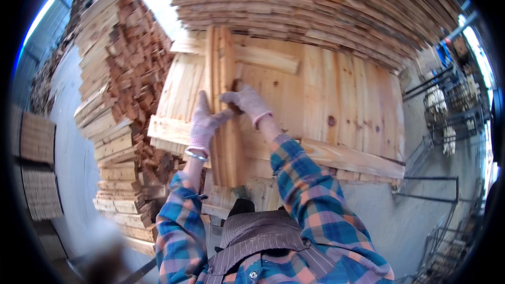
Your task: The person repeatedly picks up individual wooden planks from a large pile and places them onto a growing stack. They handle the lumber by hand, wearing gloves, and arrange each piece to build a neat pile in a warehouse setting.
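A bundle of long, narrow wooden planks (226, 150) lies lengthwise before me, across a wide panel of joined boards (321, 92). Along the bundle's left edge rests my left hand (204, 123), in a pale pinkish glove, its fingers straight and its thumb laid over the planks. From the other side my right hand (247, 102), gloved alike, grips the planks with bent fingers. Something dark brown shows beside those fingers; whether it is a knot or a separate piece I cannot tell. The planks' undersides are hidden.
Crosswise battens (352, 159) lie on the panel's near side, and a short board (268, 59) on its far side. Beyond rises a tall stack of planks (294, 5). A pile of cut boards (118, 100) stands left, metal frames (452, 105) right.
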